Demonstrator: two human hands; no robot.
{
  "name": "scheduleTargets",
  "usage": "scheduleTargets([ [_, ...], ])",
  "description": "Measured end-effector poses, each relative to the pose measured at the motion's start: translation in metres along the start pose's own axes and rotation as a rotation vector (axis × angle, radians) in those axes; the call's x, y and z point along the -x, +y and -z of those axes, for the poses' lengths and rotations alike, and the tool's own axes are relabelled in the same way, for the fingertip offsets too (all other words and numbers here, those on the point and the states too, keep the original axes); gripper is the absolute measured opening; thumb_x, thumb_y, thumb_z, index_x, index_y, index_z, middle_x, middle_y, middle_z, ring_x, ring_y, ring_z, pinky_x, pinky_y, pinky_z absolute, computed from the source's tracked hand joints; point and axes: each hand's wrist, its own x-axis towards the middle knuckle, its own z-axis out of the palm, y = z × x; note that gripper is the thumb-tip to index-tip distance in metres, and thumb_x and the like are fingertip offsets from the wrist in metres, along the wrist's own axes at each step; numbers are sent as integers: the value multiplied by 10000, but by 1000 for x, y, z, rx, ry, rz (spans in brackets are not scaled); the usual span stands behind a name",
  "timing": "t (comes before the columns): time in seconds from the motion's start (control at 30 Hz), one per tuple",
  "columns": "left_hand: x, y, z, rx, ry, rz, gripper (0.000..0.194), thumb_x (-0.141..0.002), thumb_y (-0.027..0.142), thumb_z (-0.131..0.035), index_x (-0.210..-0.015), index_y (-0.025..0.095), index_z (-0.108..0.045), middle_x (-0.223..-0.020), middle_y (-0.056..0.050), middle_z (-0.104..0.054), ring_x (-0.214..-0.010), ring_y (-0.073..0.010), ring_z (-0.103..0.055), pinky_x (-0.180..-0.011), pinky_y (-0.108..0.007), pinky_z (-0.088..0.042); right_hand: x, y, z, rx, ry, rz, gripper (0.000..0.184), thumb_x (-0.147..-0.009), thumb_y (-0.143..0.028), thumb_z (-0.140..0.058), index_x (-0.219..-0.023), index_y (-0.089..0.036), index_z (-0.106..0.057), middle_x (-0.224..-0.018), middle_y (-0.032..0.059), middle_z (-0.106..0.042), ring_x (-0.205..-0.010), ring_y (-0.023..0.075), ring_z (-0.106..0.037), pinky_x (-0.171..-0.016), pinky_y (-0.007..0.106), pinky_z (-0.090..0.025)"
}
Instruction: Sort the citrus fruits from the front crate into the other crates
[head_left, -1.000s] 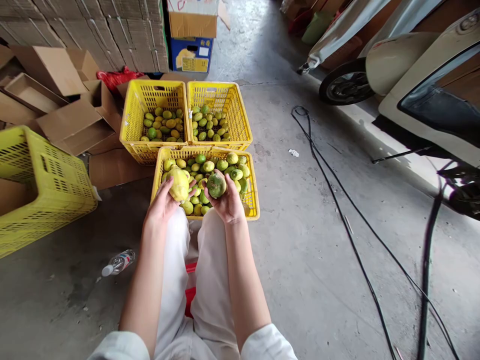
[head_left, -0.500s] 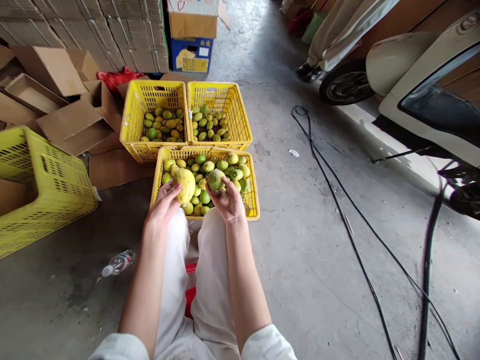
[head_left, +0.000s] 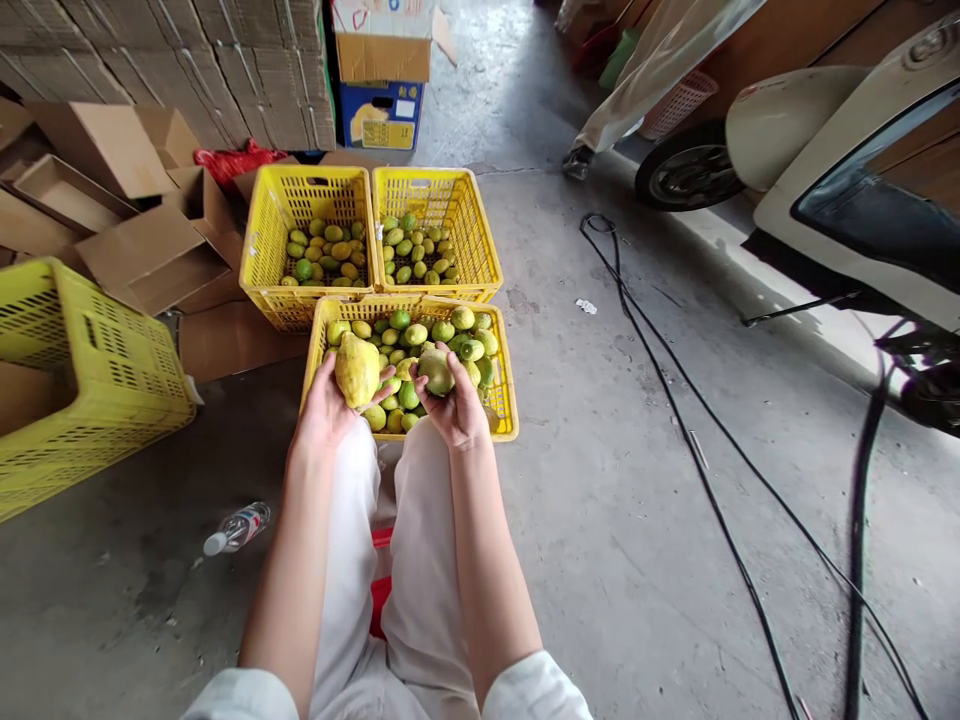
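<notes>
My left hand (head_left: 324, 408) is closed round a large yellow fruit (head_left: 357, 367). My right hand (head_left: 454, 408) grips a rounder green-yellow fruit (head_left: 436, 369). Both hands hover over the near yellow crate (head_left: 504, 400), which is heaped with green and yellow fruit. Two more yellow crates stand just behind it, the left crate (head_left: 266, 255) and the right crate (head_left: 480, 240), each with a shallow layer of similar fruit. My knees in white trousers sit just below the near crate.
A yellow crate (head_left: 82, 380) lies at the left. Cardboard boxes (head_left: 127, 240) pile up behind it. A plastic bottle (head_left: 237, 527) lies on the concrete floor. Black cables (head_left: 675, 400) run along the right. Scooters (head_left: 825, 150) stand at the right, with a walking person's leg (head_left: 637, 90) behind.
Both hands turned their fruit slightly and stayed over the near crate. The person at the back right stepped further along.
</notes>
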Motion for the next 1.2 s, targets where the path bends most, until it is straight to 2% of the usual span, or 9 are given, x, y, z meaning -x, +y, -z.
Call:
scheduleTargets([
  [0.1,3,3,-3,35,-13,-13,639,-1028,417,-661,-1639,236,-615,-1392,-167,-875,-1348,-427,-832,-1021,-565,-736,1,0,-2,-16,-15,15,183,-1046,-442,-754,-1151,-294,-780,-1170,42,-844,-1302,282,-802,-935,418,-765],
  [0.2,5,2,-5,23,-43,-35,735,-978,287,-694,-1702,274,-569,-1447,-142,-862,-1384,-404,-819,-1072,-544,-725,2,0,-3,2,-43,-2,183,-1042,-327,-688,-1200,-313,-780,-1216,27,-859,-1331,268,-801,-1048,516,-743],
  [0.33,2,-2,-2,-21,-46,-77,772,-932,172,-829,-1659,321,-618,-1370,-95,-891,-1379,-346,-826,-1088,-451,-716,-1,2,-3,19,-16,31,229,-1005,-236,-708,-1202,-333,-773,-1176,-13,-863,-1288,214,-822,-1044,421,-746],
  [0.5,-4,-7,4,-67,-19,-124,646,-841,113,-956,-1443,265,-778,-1190,-89,-923,-1318,-279,-849,-1076,-310,-679,-5,3,-3,-16,63,-18,107,-1047,-233,-692,-1107,-270,-773,-1063,22,-859,-1058,174,-856,-794,226,-734],
  [0.7,-2,-4,-1,-10,31,-100,463,-994,275,-842,-1442,197,-756,-1212,-134,-909,-1253,-286,-862,-1026,-339,-703,-2,-5,0,-97,3,-85,145,-1083,-381,-717,-1148,-260,-766,-1062,27,-847,-863,155,-809,-549,159,-627],
  [0.77,0,0,-3,28,50,-64,473,-1050,377,-767,-1482,189,-731,-1255,-161,-897,-1227,-325,-870,-987,-405,-731,1,-6,-4,-118,18,-70,263,-1121,-476,-644,-1167,-255,-780,-1076,62,-852,-957,196,-831,-607,203,-672],
  [0.83,3,4,-5,56,47,-37,537,-1079,441,-686,-1552,188,-690,-1333,-185,-878,-1254,-368,-862,-974,-481,-745,4,-7,-8,-113,29,-44,354,-1152,-497,-538,-1198,-255,-792,-1113,90,-859,-1135,255,-842,-781,327,-753],
  [0.97,7,7,-6,62,2,-37,621,-1040,347,-630,-1645,207,-636,-1436,-184,-853,-1365,-407,-820,-1000,-530,-744,3,-4,-11,-55,16,-7,314,-1137,-362,-494,-1252,-308,-781,-1162,48,-860,-1309,277,-818,-1045,561,-739],
  [1.2,3,-1,-3,31,24,-113,472,-1003,321,-824,-1463,241,-755,-1414,-143,-864,-1363,-362,-826,-1067,-460,-717,-7,2,-1,-51,9,30,155,-1044,-241,-682,-1153,-292,-779,-1224,21,-869,-1308,232,-832,-1142,476,-719],
])
